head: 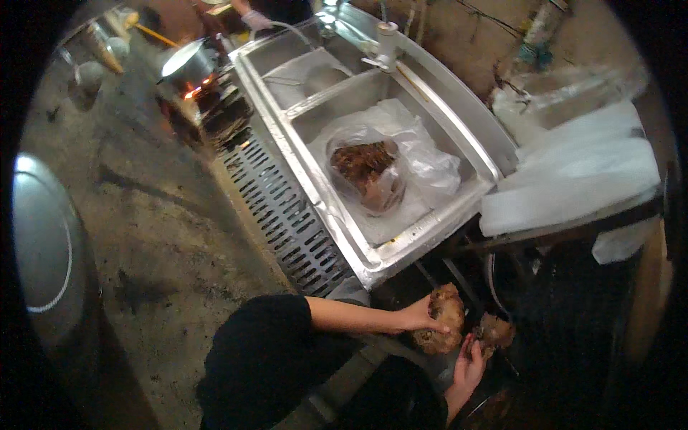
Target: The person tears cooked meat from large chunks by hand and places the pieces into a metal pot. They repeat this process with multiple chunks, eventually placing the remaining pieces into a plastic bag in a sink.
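Note:
My left hand (422,316) grips a lumpy brown piece of food (447,317), whose exact kind I cannot tell. Just beside it, my right hand (468,365) is closed around the lower edge of a smaller, darker brown piece (495,332). Both hands are low in the picture, past the near corner of a steel double sink (376,263). In the sink's nearer basin, a clear plastic bag (395,196) stands open with shredded brown matter (365,161) inside. Crumpled clear plastic (430,156) lies next to the bag.
A slotted metal drain grate (290,220) runs along the sink's side. A steel pot (189,63) stands over flames at upper left, with another person's hand (257,20) near the far basin. White plastic sheeting (575,166) lies right of the sink. A large metal vessel (45,236) stands far left.

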The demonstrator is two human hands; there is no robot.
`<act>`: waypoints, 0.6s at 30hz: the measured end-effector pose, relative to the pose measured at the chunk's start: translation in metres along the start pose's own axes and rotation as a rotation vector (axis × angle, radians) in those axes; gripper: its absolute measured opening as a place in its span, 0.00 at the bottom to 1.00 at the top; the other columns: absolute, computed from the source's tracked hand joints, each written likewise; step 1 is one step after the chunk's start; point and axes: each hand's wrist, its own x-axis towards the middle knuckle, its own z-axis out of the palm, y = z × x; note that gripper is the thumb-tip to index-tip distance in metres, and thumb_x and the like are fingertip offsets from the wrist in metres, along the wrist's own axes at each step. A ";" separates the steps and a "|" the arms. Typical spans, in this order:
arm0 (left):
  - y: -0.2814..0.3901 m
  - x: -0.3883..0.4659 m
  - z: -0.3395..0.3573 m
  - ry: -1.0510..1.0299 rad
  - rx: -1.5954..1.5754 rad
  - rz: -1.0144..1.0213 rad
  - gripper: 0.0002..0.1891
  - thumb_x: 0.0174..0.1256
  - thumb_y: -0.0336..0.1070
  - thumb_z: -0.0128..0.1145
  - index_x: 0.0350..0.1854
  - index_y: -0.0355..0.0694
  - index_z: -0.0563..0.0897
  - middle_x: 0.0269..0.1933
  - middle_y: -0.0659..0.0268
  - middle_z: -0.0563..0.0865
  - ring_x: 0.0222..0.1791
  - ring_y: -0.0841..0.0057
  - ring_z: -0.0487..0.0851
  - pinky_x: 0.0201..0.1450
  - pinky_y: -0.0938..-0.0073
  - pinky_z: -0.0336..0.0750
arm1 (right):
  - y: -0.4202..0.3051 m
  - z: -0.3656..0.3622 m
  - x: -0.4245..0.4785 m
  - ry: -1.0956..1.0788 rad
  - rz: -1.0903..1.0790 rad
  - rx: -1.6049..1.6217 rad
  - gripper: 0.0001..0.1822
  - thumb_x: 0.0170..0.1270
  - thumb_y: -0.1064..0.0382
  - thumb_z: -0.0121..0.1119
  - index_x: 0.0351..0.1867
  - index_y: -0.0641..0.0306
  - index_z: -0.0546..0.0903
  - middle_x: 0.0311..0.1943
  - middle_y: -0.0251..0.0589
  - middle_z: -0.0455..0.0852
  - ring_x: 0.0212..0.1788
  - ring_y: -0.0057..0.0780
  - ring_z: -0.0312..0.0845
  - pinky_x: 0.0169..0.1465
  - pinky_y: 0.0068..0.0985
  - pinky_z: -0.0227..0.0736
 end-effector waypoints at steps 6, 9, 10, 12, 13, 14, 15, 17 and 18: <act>0.002 -0.013 -0.006 0.014 -0.009 0.051 0.48 0.42 0.41 0.73 0.65 0.37 0.56 0.58 0.62 0.72 0.58 0.72 0.70 0.63 0.70 0.62 | 0.015 -0.023 0.015 -0.172 -0.145 -0.101 0.22 0.63 0.72 0.51 0.58 0.73 0.65 0.54 0.50 0.71 0.55 0.36 0.69 0.61 0.28 0.66; 0.016 -0.016 -0.010 0.057 0.049 0.052 0.47 0.42 0.42 0.74 0.64 0.38 0.58 0.57 0.61 0.73 0.57 0.72 0.71 0.62 0.69 0.64 | 0.017 -0.006 -0.003 -0.096 -0.158 -0.151 0.23 0.62 0.72 0.53 0.59 0.69 0.66 0.56 0.49 0.69 0.56 0.35 0.68 0.60 0.29 0.67; 0.015 -0.016 -0.011 0.066 0.065 0.035 0.47 0.42 0.42 0.74 0.64 0.37 0.58 0.57 0.61 0.73 0.57 0.72 0.71 0.62 0.69 0.64 | 0.015 -0.001 -0.008 -0.082 -0.170 -0.188 0.23 0.61 0.72 0.53 0.59 0.68 0.66 0.56 0.47 0.70 0.55 0.34 0.69 0.59 0.29 0.68; 0.004 -0.009 -0.012 0.081 0.047 0.079 0.47 0.41 0.42 0.74 0.63 0.37 0.59 0.57 0.61 0.73 0.57 0.72 0.71 0.62 0.69 0.64 | 0.012 0.013 -0.015 -0.036 -0.187 -0.262 0.23 0.61 0.72 0.54 0.58 0.65 0.67 0.55 0.45 0.72 0.54 0.33 0.70 0.57 0.29 0.69; -0.009 -0.002 -0.015 0.080 0.016 0.133 0.46 0.41 0.42 0.74 0.63 0.37 0.60 0.56 0.62 0.74 0.57 0.72 0.71 0.62 0.69 0.64 | 0.011 0.010 -0.006 -0.119 -0.229 -0.283 0.22 0.61 0.72 0.55 0.58 0.63 0.68 0.54 0.43 0.73 0.53 0.33 0.72 0.55 0.28 0.70; -0.019 0.003 -0.018 0.073 0.152 0.235 0.43 0.40 0.42 0.74 0.60 0.37 0.63 0.55 0.63 0.75 0.56 0.72 0.72 0.62 0.68 0.64 | 0.011 -0.001 0.001 -0.156 -0.291 -0.302 0.21 0.61 0.72 0.55 0.57 0.62 0.69 0.53 0.42 0.74 0.51 0.32 0.73 0.53 0.28 0.71; 0.013 -0.004 -0.006 0.073 0.071 -0.006 0.40 0.40 0.42 0.74 0.57 0.37 0.66 0.52 0.63 0.77 0.53 0.72 0.74 0.60 0.68 0.66 | 0.006 0.004 -0.003 -0.141 -0.299 -0.314 0.20 0.61 0.72 0.54 0.56 0.63 0.69 0.51 0.40 0.75 0.48 0.32 0.76 0.52 0.28 0.72; 0.021 -0.006 -0.009 0.070 0.028 -0.100 0.38 0.40 0.42 0.74 0.55 0.37 0.68 0.49 0.62 0.79 0.50 0.73 0.76 0.57 0.69 0.69 | 0.002 0.028 -0.008 -0.107 -0.343 -0.271 0.20 0.58 0.76 0.55 0.53 0.64 0.70 0.47 0.42 0.77 0.47 0.36 0.77 0.48 0.35 0.77; 0.011 -0.007 -0.013 0.115 0.058 -0.047 0.38 0.41 0.41 0.74 0.55 0.37 0.68 0.50 0.62 0.78 0.50 0.73 0.76 0.57 0.69 0.69 | 0.001 0.030 -0.004 -0.113 -0.340 -0.234 0.21 0.56 0.77 0.57 0.52 0.64 0.71 0.47 0.42 0.77 0.47 0.36 0.77 0.48 0.36 0.78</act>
